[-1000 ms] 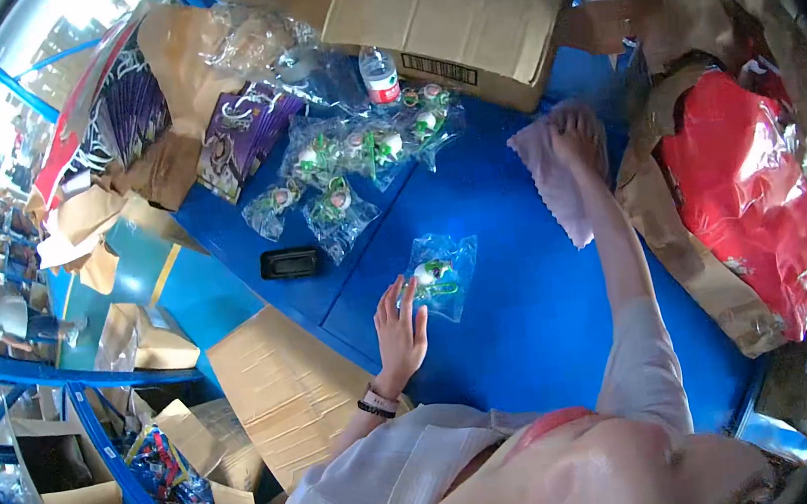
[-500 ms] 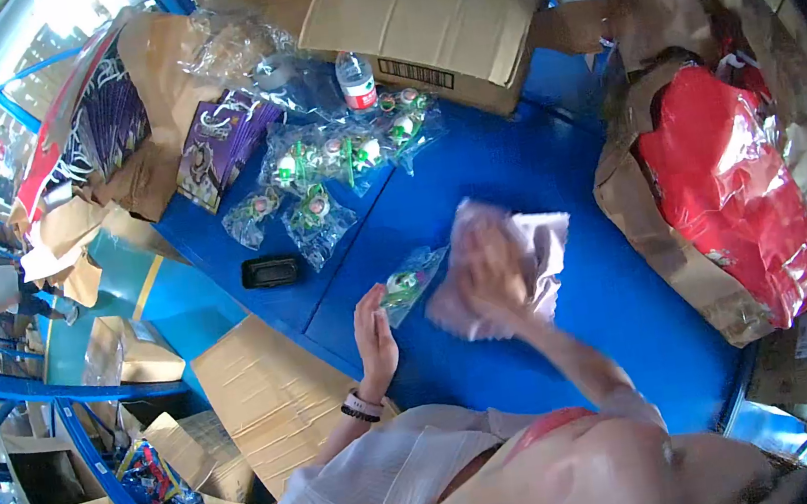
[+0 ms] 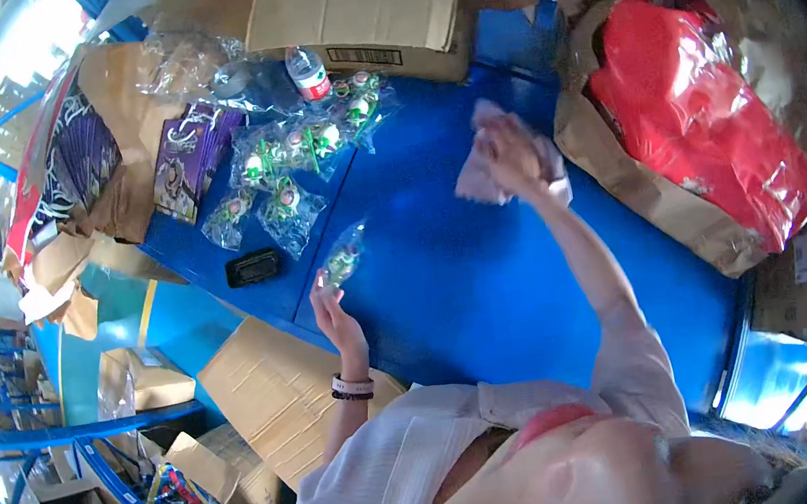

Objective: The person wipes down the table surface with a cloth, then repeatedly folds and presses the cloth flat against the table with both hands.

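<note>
My left hand (image 3: 339, 320) is at the table's near left side, its fingertips on the end of a small clear plastic packet (image 3: 342, 259) with something green and white inside. Farther off to the right, my right hand (image 3: 511, 156) grips a crumpled pale pink cloth (image 3: 480, 179) against the blue table (image 3: 447, 277). Part of the cloth is hidden under the fingers. Beyond my left hand, several similar packets (image 3: 288, 201) lie in a cluster, beside a small black tray (image 3: 252, 267).
A bottle with a red and white label (image 3: 308, 74) stands behind the packets, near a large cardboard box (image 3: 359, 16). Purple printed bags (image 3: 186, 163) lie at the left. On the right is an open carton (image 3: 655, 211) filled with red plastic packaging (image 3: 700, 125).
My right hand has slid the cloth away from me and to the right. My left hand and its packet have shifted slightly left. The whole view has turned a little.
</note>
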Motion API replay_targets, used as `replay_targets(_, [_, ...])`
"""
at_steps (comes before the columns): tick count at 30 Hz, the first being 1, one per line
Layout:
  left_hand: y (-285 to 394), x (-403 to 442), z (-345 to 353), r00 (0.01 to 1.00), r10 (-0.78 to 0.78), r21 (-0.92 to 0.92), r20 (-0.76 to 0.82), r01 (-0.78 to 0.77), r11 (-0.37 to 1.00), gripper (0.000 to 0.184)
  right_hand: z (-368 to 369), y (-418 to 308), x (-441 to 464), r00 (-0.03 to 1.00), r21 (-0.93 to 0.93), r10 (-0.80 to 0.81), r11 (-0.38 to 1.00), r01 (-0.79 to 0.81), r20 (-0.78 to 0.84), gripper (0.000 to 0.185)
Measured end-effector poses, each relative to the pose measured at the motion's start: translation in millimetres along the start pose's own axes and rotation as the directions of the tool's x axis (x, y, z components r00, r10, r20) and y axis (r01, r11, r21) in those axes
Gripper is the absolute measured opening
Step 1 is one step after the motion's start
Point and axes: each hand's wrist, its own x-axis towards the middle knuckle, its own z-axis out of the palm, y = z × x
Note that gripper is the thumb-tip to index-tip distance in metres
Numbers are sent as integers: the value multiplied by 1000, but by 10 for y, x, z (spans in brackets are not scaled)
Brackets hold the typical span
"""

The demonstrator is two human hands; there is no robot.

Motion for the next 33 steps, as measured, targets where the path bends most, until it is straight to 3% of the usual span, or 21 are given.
replay_targets(3, [-40, 230, -138, 989, -105, -91, -109, 95, 991, 36, 272, 262, -216, 996, -303, -88, 950, 80, -13, 43])
replay_targets(6, [-78, 303, -157, 980, -142, -118, -137, 126, 985, 36, 339, 209, -456, 972, -349, -218, 920, 177, -83, 39])
replay_targets(9, [-80, 477, -118, 987, -74, -95, -141, 61, 994, 37, -28, -693, -834, 985, 15, -63, 998, 61, 161, 48])
replay_targets(13, [-141, 580, -37, 999, 31, 27, -38, -30, 999, 37, -590, -1787, -1412, 890, 299, -258, 943, 147, 375, 62])
replay_targets(17, [-154, 578, 11, 997, 73, 8, -1, -73, 997, 37, -811, -1801, -1437, 867, 430, -292, 897, 102, 404, 67])
replay_targets(18, [-143, 590, -3, 997, 81, -17, -2, -81, 997, 37, -739, -1647, -1439, 842, 749, -79, 506, -428, 534, 62])
replay_targets(19, [-131, 605, -38, 996, 88, -39, -4, -88, 995, 36, -804, -1385, -1256, 919, 912, -23, 139, -387, 394, 57])
replay_targets(20, [-127, 615, -77, 996, 91, -34, -5, -91, 995, 36, -868, -1125, -1075, 971, 920, 34, -329, -213, 237, 53])
replay_targets(21, [-130, 609, -118, 997, 74, -57, -23, -75, 996, 36, -932, -866, -895, 993, 769, 89, -639, -3, 78, 49])
replay_targets(22, [-139, 605, -141, 998, 57, -84, -41, -60, 995, 36, -1004, -572, -1107, 971, 984, 225, -174, -36, 75, 48])
replay_targets(23, [-152, 605, -146, 998, 40, -115, -58, -47, 992, 36, -1077, -278, -1317, 930, 698, 360, 649, -304, 71, 47])
replay_targets(24, [-165, 604, -150, 997, 22, -145, -71, -32, 989, 36, -1148, 16, -1527, 872, 255, 485, 837, -484, 66, 48])
replay_targets(26, [-204, 598, -211, 994, 46, -109, -103, -58, 992, 36, -912, 546, -1956, 855, -79, 500, 866, -493, 142, 53])
replay_targets(27, [-228, 606, -233, 988, 75, -75, -134, -85, 994, 36, -945, 511, -1987, 857, -82, 496, 868, -489, 142, 53])
replay_targets(29, [-242, 612, -257, 974, 129, 1, -187, -131, 991, 37, -1055, 315, -2171, 735, -297, 670, 727, -619, 104, 55])
replay_targets(31, [-136, 631, -233, 968, 129, 4, -213, -131, 991, 36, -987, 154, -2283, 784, -310, 620, 742, -595, -23, 55])
replay_targets(33, [86, 644, -182, 956, 134, 21, -259, -134, 991, 35, -972, -215, -2241, 808, -349, 589, 757, -552, 0, 55])
